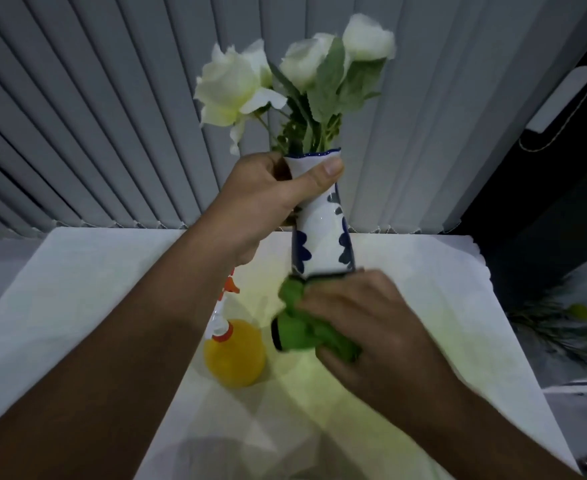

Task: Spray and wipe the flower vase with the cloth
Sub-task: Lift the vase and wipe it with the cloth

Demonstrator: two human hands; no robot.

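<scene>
A white vase (pixel 321 233) with blue leaf patterns is lifted off the table and tilted, with white flowers (pixel 295 74) sticking out of its mouth. My left hand (pixel 261 202) grips the vase around its neck, thumb across the front. My right hand (pixel 358 320) presses a bunched green cloth (pixel 302 327) around the vase's lower end, hiding the base. A spray bottle (pixel 233 351) with yellow liquid and an orange and white trigger head stands on the table below my left forearm.
The table (pixel 77 306) carries a white cover. Grey vertical blinds (pixel 94 133) hang right behind its far edge. At the right lie dark plant stems with a yellow flower (pixel 578 311) on a lower surface.
</scene>
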